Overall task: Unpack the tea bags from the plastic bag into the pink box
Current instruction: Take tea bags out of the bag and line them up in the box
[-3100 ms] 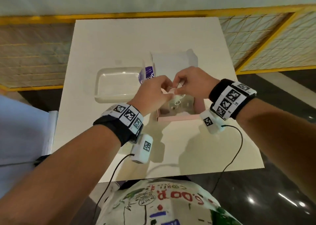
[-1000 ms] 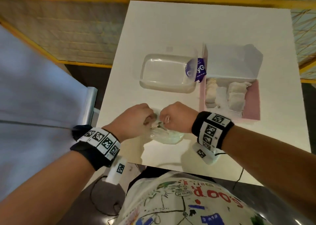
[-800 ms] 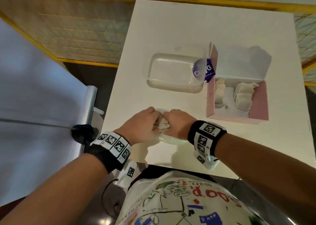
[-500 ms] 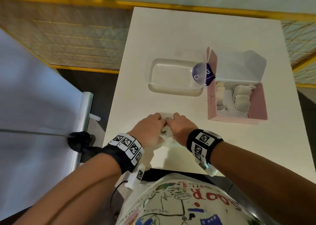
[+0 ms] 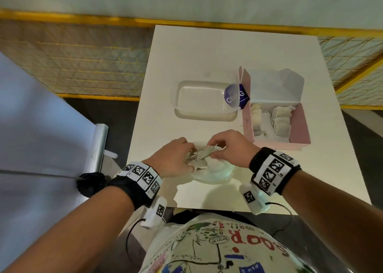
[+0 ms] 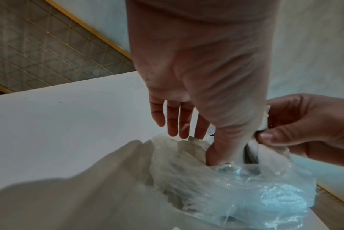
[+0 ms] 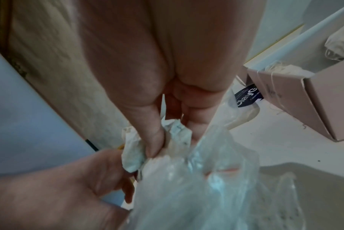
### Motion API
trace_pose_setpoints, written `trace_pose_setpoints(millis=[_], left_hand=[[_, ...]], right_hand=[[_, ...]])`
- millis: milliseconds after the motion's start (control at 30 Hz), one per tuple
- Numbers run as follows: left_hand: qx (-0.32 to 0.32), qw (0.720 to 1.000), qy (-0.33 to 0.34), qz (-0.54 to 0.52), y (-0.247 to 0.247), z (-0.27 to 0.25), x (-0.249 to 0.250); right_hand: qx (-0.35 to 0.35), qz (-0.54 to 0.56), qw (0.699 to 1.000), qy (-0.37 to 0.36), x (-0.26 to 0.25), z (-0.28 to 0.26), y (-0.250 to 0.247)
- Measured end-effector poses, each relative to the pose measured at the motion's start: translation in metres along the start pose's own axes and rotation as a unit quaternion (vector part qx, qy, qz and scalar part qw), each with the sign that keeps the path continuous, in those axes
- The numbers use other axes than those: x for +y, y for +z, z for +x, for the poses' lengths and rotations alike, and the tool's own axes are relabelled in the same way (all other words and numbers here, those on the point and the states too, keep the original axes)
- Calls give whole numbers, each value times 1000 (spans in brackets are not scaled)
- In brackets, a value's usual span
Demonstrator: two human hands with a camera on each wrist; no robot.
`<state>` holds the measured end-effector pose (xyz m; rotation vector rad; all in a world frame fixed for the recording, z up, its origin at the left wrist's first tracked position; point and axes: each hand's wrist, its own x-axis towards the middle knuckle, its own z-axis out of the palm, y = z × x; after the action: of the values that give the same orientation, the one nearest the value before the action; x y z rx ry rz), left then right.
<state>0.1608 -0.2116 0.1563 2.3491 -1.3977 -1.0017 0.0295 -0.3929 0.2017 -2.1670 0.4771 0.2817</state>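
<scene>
Extraction step: right hand [image 5: 229, 149] pinches tea bags [image 5: 202, 155] at the bag [image 5: 215, 172] mouth; left hand [image 5: 176, 158] grips the plastic. Next, likely: carry toward 2 o'clock into the box [image 5: 300, 127].

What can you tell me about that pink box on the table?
The pink box looks like thin cardboard. It stands open on the white table, lid flap tipped back, white inside. Pale tea bags lie in it, threads trailing over its near corner. A clear plastic tub sits right beside it. Neither hand touches it.
</scene>
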Motion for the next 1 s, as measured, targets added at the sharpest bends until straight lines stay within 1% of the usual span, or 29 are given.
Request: trace_pose_setpoints(millis=[100,200,267,300,333,367,400,433,500,567,600,633,667,700,733,800,833,867,900,933,1000], left_hand=[[5,1000,-5,-19,1,-2,3],[19,997,-12,-79,0,-6,4],[53,984,-28,-168,-4,-10,5],[86,967,-31,-238,-9,-12,7],[120,938,-35,-324,-16,-14,11],[143,895,-41,-420,-25,-15,17],[144,849,-47,-507,-36,-17,25],[123,802,-47,-583,-47,-18,34],[41,716,-35,-696,-64,-20,51],[-64,633,-11,-772,-73,-19,67],[-112,596,6,-795,-75,-17,73],[-142,570,24,-809,-76,-16,78],[-150,561,36,-813,-77,-15,83],[-145,564,39,-812,-78,-14,87],[-132,576,43,-806,-78,-14,90],[-95,616,43,-781,-75,-14,93],[-73,637,38,-766,-74,-15,96],[-52,653,29,-755,-74,-15,99],[-36,660,18,-750,-74,-16,102],[-23,659,7,-752,-75,-16,105],[8,647,-16,-762,-79,-15,107]], right_hand=[[21,36,999,-24,-4,-4,-7],[27,76,996,-30,-10,-8,-15],[23,78,996,-35,-16,-11,-23],[19,75,996,-39,-19,-13,-28],[12,73,996,-41,-25,-15,-34],[1,75,996,-44,-33,-18,-40],[-13,80,996,-47,-42,-21,-47],[-31,91,994,-55,-51,-23,-54],[-61,115,989,-74,-73,-25,-65],[-67,116,987,-90,-90,-21,-74],[-58,95,989,-96,-96,-16,-78],[-43,57,992,-104,-100,-11,-82],[-29,10,994,-109,-102,-7,-85],[-18,-33,993,-110,-102,-4,-89],[-10,-65,992,-106,-100,-1,-93],[-2,-92,991,-97,-97,1,-99],[-1,-91,992,-93,-95,1,-100],[3,-83,992,-95,-92,1,-99],[12,-71,992,-103,-89,1,-98],[28,-54,992,-115,-87,1,-95],[73,-28,988,-131,-81,-2,-91]])
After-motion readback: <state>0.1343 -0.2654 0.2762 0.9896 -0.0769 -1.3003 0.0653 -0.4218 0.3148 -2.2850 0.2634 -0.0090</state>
